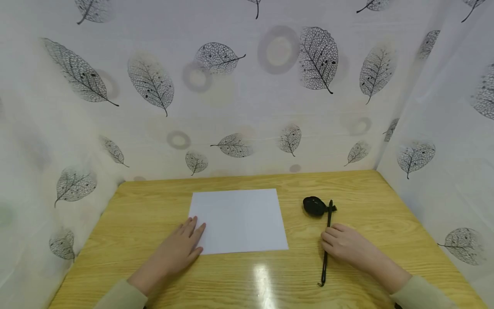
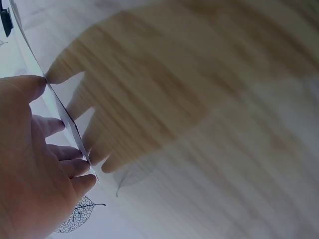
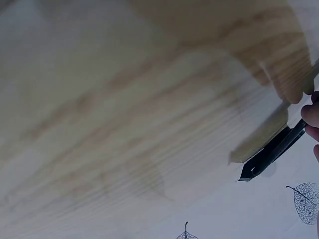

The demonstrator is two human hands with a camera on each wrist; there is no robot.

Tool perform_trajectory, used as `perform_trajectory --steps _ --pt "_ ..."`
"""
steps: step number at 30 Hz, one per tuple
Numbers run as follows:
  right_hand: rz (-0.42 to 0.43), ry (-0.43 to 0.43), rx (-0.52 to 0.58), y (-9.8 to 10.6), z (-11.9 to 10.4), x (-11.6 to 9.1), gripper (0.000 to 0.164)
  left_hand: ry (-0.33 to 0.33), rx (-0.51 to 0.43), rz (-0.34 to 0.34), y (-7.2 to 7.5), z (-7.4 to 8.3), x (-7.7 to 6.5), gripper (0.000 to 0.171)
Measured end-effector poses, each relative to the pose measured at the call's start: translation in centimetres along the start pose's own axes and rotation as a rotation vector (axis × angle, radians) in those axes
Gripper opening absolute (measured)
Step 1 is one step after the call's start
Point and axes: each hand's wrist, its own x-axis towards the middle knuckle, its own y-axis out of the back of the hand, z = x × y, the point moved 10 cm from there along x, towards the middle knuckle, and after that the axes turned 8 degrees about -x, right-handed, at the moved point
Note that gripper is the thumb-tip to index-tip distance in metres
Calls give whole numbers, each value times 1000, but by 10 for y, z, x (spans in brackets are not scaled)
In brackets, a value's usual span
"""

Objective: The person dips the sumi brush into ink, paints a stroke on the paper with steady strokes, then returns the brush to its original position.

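Observation:
A white sheet of paper [image 1: 241,221] lies on the wooden table. My left hand [image 1: 175,249] rests over its left edge, fingers spread. In the left wrist view, the fingertips of the left hand [image 2: 40,154] lie along the thin edge of the sheet [image 2: 52,94]. On the right, my right hand [image 1: 347,244] grips a slim black stick [image 1: 324,268] about its middle. A small loop shows at the stick's near end. Its far end overlaps the stub of a rounded black object [image 1: 314,206]. In the right wrist view, the stick [image 3: 271,154] ends in a tapered tip; fingers [image 3: 311,117] hold it.
The wood-grain table [image 1: 143,214] stretches around the sheet on all sides. Pale cloth with a leaf print [image 1: 247,94] hangs behind the table and along its left and right edges. A bright reflection lies on the wood in front of the sheet.

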Motion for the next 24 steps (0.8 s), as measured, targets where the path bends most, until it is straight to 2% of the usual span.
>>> perform_trajectory --steps 6,10,14,19,24 --pt "49 43 -34 4 -3 -2 74 -2 7 -1 -5 2 3 65" --pt "75 57 -62 10 -1 -1 76 0 -3 -13 -7 6 4 66" --pt "95 45 -90 16 3 0 78 3 -22 -35 -11 12 5 68" --pt "134 17 -98 25 10 2 70 4 -8 -60 -20 19 6 71" --pt "193 0 -94 33 16 2 61 -12 -30 -46 -22 29 6 71"
